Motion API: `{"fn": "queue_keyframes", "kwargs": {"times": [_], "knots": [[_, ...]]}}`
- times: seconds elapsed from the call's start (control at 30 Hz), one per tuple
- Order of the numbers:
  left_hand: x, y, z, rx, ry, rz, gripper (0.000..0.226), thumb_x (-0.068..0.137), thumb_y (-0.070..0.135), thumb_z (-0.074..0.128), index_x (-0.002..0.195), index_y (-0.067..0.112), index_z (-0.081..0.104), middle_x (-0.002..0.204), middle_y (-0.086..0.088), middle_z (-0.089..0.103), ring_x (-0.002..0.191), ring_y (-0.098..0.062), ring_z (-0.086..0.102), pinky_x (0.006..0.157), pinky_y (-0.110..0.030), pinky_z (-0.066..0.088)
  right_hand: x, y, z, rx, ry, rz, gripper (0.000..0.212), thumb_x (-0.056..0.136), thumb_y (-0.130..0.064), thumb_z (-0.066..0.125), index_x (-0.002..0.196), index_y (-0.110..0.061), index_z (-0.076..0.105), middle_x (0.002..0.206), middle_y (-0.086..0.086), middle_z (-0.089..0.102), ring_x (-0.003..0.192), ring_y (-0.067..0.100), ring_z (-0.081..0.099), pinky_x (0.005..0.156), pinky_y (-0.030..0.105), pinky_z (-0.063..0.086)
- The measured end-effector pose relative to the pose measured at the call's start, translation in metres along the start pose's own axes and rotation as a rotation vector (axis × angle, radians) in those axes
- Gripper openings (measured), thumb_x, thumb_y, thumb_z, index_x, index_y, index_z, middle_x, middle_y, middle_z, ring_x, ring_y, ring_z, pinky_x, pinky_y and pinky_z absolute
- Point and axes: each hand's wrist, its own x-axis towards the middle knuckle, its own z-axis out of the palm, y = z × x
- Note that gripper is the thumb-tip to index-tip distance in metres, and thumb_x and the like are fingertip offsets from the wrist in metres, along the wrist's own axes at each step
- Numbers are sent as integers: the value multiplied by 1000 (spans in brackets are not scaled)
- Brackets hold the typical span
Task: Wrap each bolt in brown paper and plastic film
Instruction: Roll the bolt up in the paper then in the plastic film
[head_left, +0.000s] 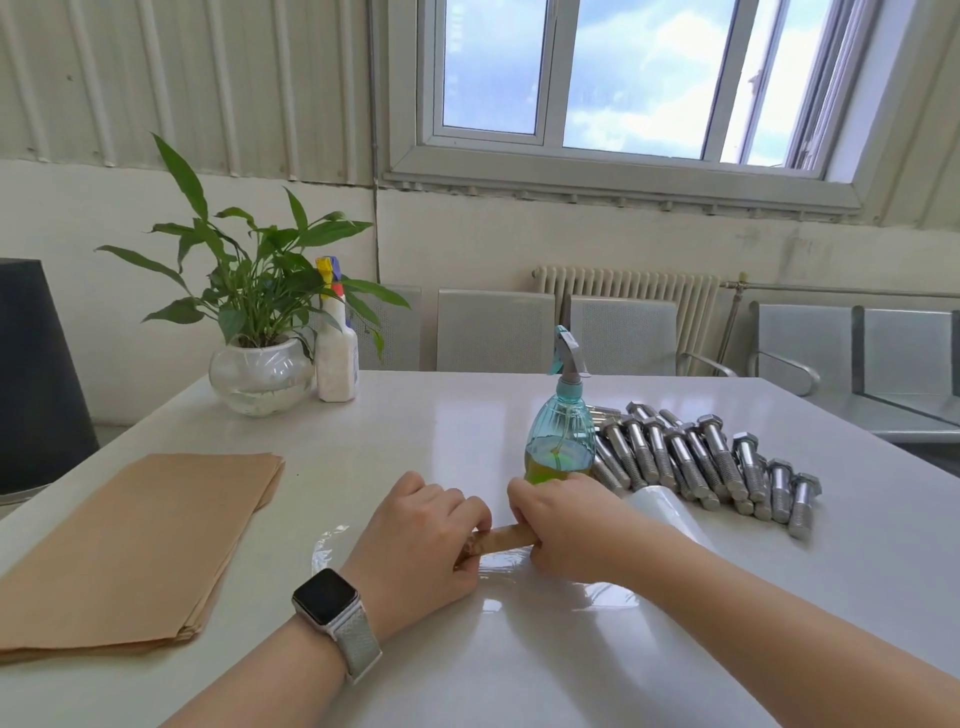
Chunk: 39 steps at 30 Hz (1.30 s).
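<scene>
Head view: hands (498, 530) hiding bolt (paper-wrapped) (506, 539)

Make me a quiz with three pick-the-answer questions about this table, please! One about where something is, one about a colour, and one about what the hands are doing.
1. Where is the stack of brown paper?
A. left side of the table
B. under the bolts
C. on a chair

2. What colour is the spray bottle beside the bolts?
A. red
B. black
C. blue-green

3. What are the hands doing?
A. resting flat
B. gripping a paper-wrapped bolt
C. holding the plant

Answers: 1 A, the sheets lie at the left. 2 C, its clear body is teal. 3 B, left hand and right hand each hold one end of the paper-wrapped bolt over plastic film.
</scene>
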Motion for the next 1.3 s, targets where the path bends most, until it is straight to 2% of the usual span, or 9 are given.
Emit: {"fn": "queue_keyframes", "kwargs": {"times": [0.13,0.33,0.53,0.67,0.83,0.93,1.03,1.17,1.3], "knots": [[-1,-2,-1,-16,-52,-2,16,61,31,67,78,30,66,64,10,60,59,-14,58,71,-29,33,-5,5,4,182,-21,18,26,81,-15,55,94,-24,34,89,-5,49,78,23,48,65,32,32],[-1,-6,-5,-68,-102,-5,19,68,40,78,84,34,70,69,12,64,62,-12,60,73,-28,31,-9,15,5,283,6,27,25,80,-22,61,90,-31,40,90,-17,47,88,10,47,86,32,34],[-1,-6,-7,-118,-135,3,20,69,43,80,86,36,73,74,13,66,67,-11,63,76,-28,30,-19,18,10,397,17,27,13,88,-31,63,99,-30,56,89,-22,49,86,6,44,71,12,29],[0,-5,-8,-131,-159,-4,20,71,42,79,90,36,74,78,12,65,70,-13,63,79,-28,30,-28,16,19,400,126,58,19,94,-40,59,108,-30,67,104,-14,65,97,10,56,83,23,39],[-7,-11,-11,-302,-194,-125,17,95,44,57,105,40,70,99,21,62,94,4,54,93,-20,24,-33,17,33,449,240,83,21,93,-43,61,109,-35,72,91,-19,58,93,8,59,89,28,41],[-10,-25,-20,-339,-89,-265,8,92,30,65,92,37,69,94,25,61,88,6,55,95,-22,29,-33,16,41,435,285,97,20,94,-44,59,109,-38,72,88,-23,52,94,5,57,82,25,31],[-13,-36,-29,-268,-96,-329,16,84,31,72,77,39,61,85,23,59,81,3,54,93,-24,29,-33,14,46,426,295,112,18,95,-43,58,107,-39,71,88,-24,51,95,1,55,79,24,26],[-15,-36,-27,-199,-215,-293,11,86,38,67,77,39,61,86,23,57,77,7,48,93,-25,29,-32,14,48,442,302,126,17,94,-42,60,106,-39,71,82,-30,47,92,1,54,78,15,24],[-15,-37,-21,-138,-315,-284,7,90,42,60,86,38,65,92,23,56,76,10,41,91,-21,25,-32,14,47,460,294,132,17,93,-43,61,106,-38,71,79,-33,44,94,1,54,79,23,29]]}}
